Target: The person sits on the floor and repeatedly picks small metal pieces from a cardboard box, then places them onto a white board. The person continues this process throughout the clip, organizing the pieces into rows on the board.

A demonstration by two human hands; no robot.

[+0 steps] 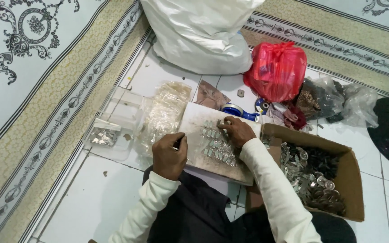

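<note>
A flat white board rests across my lap, with several small shiny metal pieces laid out in rows on it. My right hand lies on the board's far right, fingertips touching the rows. My left hand hovers at the board's left edge, fingers curled around a small dark object I cannot make out. Both arms wear cream long sleeves.
A cardboard box of metal parts sits at my right. A stack of clear plastic bags and a small filled bag lie left. Behind are a white sack, red bag, tape roll and patterned carpet.
</note>
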